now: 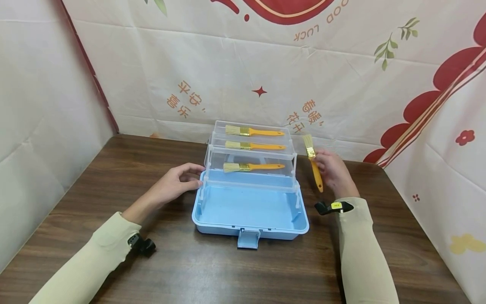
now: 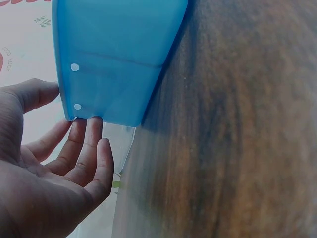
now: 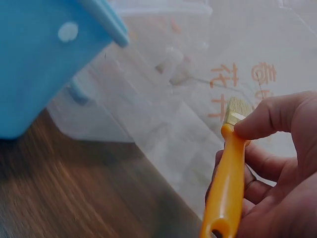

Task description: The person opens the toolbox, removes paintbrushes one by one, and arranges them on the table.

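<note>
A blue plastic toolbox [image 1: 248,204] stands with its lid folded back and its clear tiers raised. On the tiers lie a top paintbrush [image 1: 262,131], a middle paintbrush [image 1: 254,146] and a lower paintbrush [image 1: 254,167], all yellow-handled with pale bristles. My left hand [image 1: 178,180] grips the box's back left corner, thumb at the rim and fingertips round the back wall [image 2: 89,116]. To the right of the tiers, my right hand [image 1: 334,171] pinches another paintbrush [image 1: 317,173] near its ferrule, bristles pointing up and away. Its handle end hangs towards me in the right wrist view.
The box sits on a dark wood table [image 1: 190,270], its front latch [image 1: 248,239] hanging open. A printed white cloth [image 1: 243,76] rises right behind the toolbox, and more cloth stands along both sides.
</note>
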`<state>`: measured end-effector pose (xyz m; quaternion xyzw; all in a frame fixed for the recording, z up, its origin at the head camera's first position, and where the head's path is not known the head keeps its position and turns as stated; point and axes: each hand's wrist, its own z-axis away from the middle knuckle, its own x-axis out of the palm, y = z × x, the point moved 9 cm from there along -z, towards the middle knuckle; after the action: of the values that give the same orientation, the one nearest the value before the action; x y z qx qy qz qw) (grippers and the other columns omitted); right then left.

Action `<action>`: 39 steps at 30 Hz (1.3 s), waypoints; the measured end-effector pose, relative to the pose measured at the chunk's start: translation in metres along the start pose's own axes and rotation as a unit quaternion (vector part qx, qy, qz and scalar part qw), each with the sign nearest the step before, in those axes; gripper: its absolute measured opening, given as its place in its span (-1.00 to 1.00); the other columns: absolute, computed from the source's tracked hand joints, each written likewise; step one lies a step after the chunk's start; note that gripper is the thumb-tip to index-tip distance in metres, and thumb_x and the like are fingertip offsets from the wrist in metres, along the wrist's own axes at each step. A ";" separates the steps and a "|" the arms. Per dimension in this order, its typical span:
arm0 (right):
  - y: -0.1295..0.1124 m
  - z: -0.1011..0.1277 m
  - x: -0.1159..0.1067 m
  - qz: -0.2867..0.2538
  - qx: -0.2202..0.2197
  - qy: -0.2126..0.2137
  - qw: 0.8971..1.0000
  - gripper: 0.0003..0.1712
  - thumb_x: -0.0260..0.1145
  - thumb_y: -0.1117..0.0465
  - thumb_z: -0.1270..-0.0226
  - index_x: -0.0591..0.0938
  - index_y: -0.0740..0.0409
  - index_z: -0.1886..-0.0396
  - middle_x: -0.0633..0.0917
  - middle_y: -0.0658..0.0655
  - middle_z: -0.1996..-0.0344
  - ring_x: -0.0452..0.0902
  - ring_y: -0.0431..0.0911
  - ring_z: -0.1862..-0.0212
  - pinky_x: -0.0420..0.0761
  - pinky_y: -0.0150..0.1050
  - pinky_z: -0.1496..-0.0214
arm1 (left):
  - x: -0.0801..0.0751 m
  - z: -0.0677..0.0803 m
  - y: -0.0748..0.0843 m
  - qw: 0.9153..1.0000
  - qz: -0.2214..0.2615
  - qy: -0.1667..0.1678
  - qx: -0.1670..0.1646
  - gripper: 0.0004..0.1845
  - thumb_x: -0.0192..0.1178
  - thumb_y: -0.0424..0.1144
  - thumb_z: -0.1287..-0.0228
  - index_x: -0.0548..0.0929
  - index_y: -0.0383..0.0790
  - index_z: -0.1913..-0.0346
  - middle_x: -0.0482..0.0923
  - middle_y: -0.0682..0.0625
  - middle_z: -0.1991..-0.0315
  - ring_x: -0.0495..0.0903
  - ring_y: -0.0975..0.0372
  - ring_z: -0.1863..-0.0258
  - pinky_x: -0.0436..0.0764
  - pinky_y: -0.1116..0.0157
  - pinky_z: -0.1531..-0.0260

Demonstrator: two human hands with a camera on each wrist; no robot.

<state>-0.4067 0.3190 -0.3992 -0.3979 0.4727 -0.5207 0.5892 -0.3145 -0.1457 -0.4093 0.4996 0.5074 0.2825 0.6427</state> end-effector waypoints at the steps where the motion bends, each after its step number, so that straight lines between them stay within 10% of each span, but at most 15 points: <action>1: 0.002 -0.001 -0.002 0.001 0.004 0.002 1.000 -0.56 0.13 0.21 -0.74 0.52 0.23 -0.47 0.44 0.08 -0.38 0.37 -0.12 -0.05 0.39 -0.25 -0.20 | 0.000 0.000 0.000 1.000 0.001 0.000 -0.001 -0.49 0.35 -0.20 -0.61 0.57 -0.27 -0.48 0.61 -0.28 -0.37 0.68 -0.10 -0.29 0.64 -0.12 -0.30; 17: 0.027 -0.010 -0.033 0.118 0.089 0.046 0.988 -0.23 0.32 0.04 -0.63 0.37 0.28 -0.65 0.42 0.26 -0.50 0.47 0.05 -0.25 0.63 -0.20 -0.21 | -0.001 -0.002 0.001 1.000 0.005 0.000 -0.002 -0.48 0.36 -0.19 -0.59 0.57 -0.27 -0.48 0.61 -0.27 -0.38 0.68 -0.09 -0.29 0.64 -0.11 -0.31; 39: 0.035 -0.011 -0.031 0.190 0.064 0.038 0.979 -0.38 0.29 0.15 -0.64 0.48 0.47 -0.48 0.43 0.46 -0.48 0.50 0.22 -0.31 0.53 0.09 -0.48 | 0.000 0.001 0.001 1.000 -0.003 0.000 0.000 -0.48 0.34 -0.20 -0.60 0.56 -0.28 -0.48 0.60 -0.28 -0.37 0.68 -0.11 -0.29 0.64 -0.13 -0.31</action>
<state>-0.4097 0.3546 -0.4308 -0.2426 0.5275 -0.4433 0.6829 -0.3139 -0.1458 -0.4088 0.4981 0.5093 0.2802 0.6435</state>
